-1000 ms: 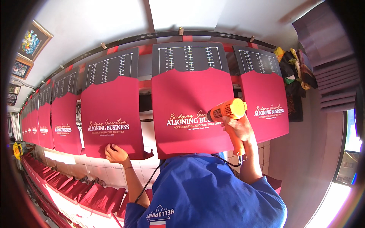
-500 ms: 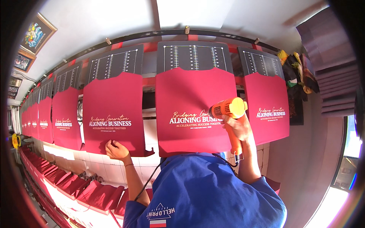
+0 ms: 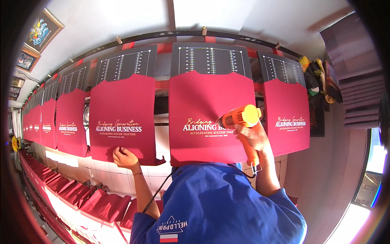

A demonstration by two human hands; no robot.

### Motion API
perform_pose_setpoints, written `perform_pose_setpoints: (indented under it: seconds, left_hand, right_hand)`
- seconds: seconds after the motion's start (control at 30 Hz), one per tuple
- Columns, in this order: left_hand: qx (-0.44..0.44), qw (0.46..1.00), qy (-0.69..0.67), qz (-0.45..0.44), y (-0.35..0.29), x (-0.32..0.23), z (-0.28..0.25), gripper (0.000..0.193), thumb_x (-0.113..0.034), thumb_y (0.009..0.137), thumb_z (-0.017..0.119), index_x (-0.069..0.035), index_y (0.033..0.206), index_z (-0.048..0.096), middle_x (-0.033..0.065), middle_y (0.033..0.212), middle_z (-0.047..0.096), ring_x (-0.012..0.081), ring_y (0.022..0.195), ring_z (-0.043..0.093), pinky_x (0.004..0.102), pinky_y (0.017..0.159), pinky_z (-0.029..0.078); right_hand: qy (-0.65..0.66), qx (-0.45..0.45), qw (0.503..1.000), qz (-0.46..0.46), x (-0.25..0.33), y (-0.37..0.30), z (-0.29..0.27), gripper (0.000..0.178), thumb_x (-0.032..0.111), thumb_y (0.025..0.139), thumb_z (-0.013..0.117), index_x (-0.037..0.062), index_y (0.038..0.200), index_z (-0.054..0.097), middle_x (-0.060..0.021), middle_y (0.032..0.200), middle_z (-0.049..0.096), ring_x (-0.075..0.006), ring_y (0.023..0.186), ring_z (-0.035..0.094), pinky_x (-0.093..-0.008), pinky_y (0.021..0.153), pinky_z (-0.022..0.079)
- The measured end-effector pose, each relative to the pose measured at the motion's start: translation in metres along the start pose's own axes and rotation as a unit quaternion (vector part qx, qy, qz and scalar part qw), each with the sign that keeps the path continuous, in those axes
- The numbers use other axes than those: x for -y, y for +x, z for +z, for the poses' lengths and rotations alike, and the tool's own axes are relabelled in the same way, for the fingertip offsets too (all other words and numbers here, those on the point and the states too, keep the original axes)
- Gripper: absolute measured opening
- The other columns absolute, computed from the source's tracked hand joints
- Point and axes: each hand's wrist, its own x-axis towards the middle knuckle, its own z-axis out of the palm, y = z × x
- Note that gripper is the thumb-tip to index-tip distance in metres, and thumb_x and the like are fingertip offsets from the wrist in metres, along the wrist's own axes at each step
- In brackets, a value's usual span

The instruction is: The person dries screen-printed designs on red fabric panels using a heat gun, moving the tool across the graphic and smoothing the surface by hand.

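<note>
My right hand (image 3: 252, 136) is wrapped round the handle of an orange heat gun (image 3: 243, 117). Its nozzle points left over the print on the middle crimson shirt (image 3: 209, 95), whose lettering it partly covers. That shirt is stretched flat on a dark board (image 3: 194, 61) with white ruled markings. At the lower edge of the crimson shirt to the left (image 3: 122, 97), my left hand (image 3: 126, 158) rests with curled fingers. Whether those fingers pinch anything is hidden. Similar white and gold lettering is on both shirts.
Another printed crimson shirt (image 3: 287, 114) lies on a board at the right; several more run away to the left. A black rail (image 3: 162, 34) passes behind the boards. Crimson cloths (image 3: 103, 205) hang in a lower row. A black cord (image 3: 156, 193) trails beside my left forearm.
The heat gun has shifted slightly left relative to the middle shirt's print. My right hand still grips it, and my left hand stays at the left shirt's lower edge. The view has shifted slightly.
</note>
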Motion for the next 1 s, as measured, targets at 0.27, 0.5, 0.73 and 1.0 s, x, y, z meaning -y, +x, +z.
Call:
perform_pose_setpoints:
  seconds: [0.27,0.5,0.73,1.0]
  left_hand:
    - [0.001,1.0,-0.007,-0.004,0.0,0.0,0.0,0.023,-0.022,0.092,0.058,-0.006,0.106,0.067,0.0095,0.116,0.065,0.0324,0.111,0.056,0.0469,0.096,0.043]
    - [-0.008,1.0,-0.014,0.012,0.001,-0.001,-0.002,0.02,-0.019,0.091,0.059,-0.006,0.105,0.067,0.0099,0.114,0.065,0.0331,0.11,0.056,0.0473,0.095,0.043]
    - [0.008,1.0,-0.008,-0.004,0.001,-0.003,-0.005,0.021,-0.021,0.092,0.059,-0.007,0.107,0.066,0.0088,0.115,0.064,0.0329,0.111,0.056,0.0478,0.096,0.043]
    - [0.034,0.999,0.015,-0.029,-0.002,0.0,0.001,0.025,-0.024,0.092,0.059,-0.01,0.112,0.064,0.0079,0.124,0.06,0.0317,0.118,0.052,0.0486,0.097,0.039]
  right_hand:
    - [-0.018,0.012,1.0,-0.004,0.004,0.001,0.007,0.05,0.014,0.084,0.078,0.0058,0.126,0.051,-0.0068,0.103,0.065,-0.0137,0.082,0.064,-0.0304,0.067,0.057]
    - [-0.019,0.024,0.999,-0.018,0.002,0.003,0.011,0.048,0.012,0.084,0.078,0.0041,0.122,0.051,-0.0063,0.099,0.063,-0.0134,0.081,0.063,-0.0305,0.066,0.056]
    - [-0.013,0.026,0.999,-0.022,0.007,0.008,0.017,0.044,0.01,0.085,0.077,0.0044,0.121,0.052,-0.0051,0.098,0.063,-0.0125,0.08,0.061,-0.0301,0.067,0.055]
    - [-0.019,-0.025,0.998,-0.055,0.012,0.014,0.017,0.04,0.009,0.086,0.075,0.0066,0.121,0.055,-0.002,0.101,0.064,-0.0102,0.084,0.059,-0.0282,0.073,0.051]
